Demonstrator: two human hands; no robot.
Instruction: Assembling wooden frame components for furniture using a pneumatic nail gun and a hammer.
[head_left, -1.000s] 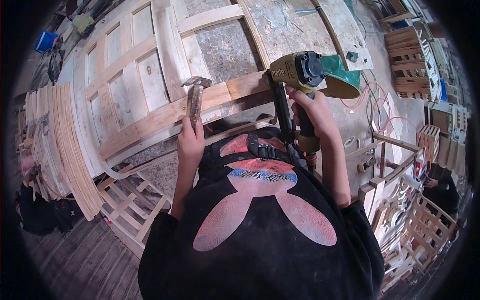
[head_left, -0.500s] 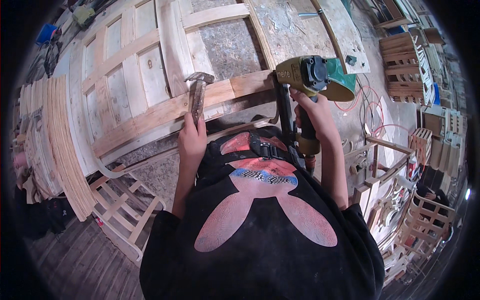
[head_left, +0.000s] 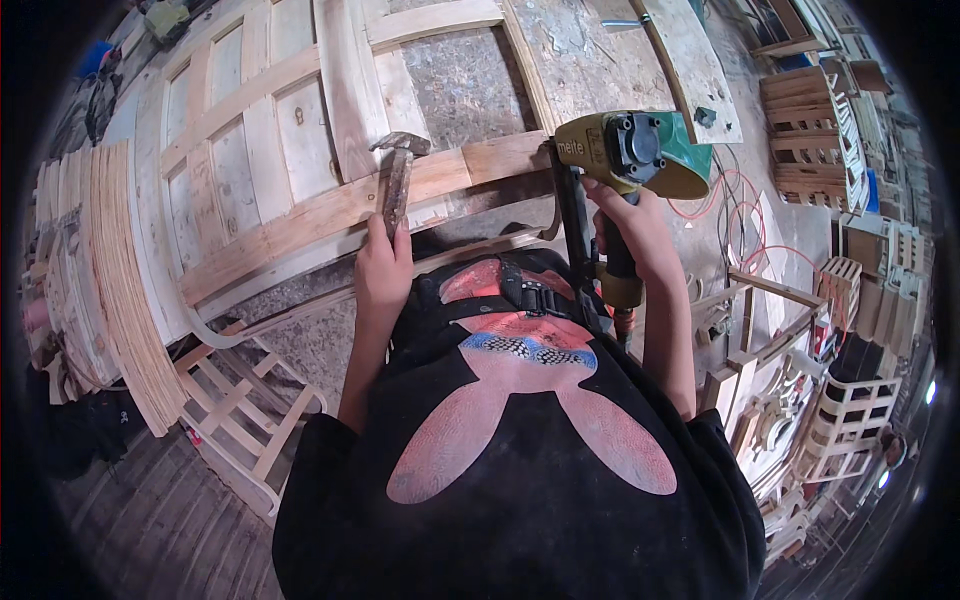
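Observation:
My left hand [head_left: 384,272] is closed round the handle of a claw hammer [head_left: 397,185], its metal head pointing away from me. The hammer is over the near rail of a slatted wooden frame [head_left: 265,245] on the bench. In my right hand [head_left: 643,238], a pneumatic nail gun [head_left: 632,148] is gripped by its dark handle, with a green round magazine on its right side. Its black nose part extends down beside the right end of the near rail; whether it touches the wood cannot be made out.
A stack of thin wooden boards [head_left: 130,290] stands at the left. Below it leans a curved slatted panel [head_left: 245,410]. Red hoses [head_left: 745,205] and dark cables lie on the floor at the right, near stacked slatted pieces [head_left: 812,135] and a wooden stand [head_left: 770,290].
The view has shifted slightly. Both hands keep their grips and stay nearly in place, with the hammer and nail gun hardly moved.

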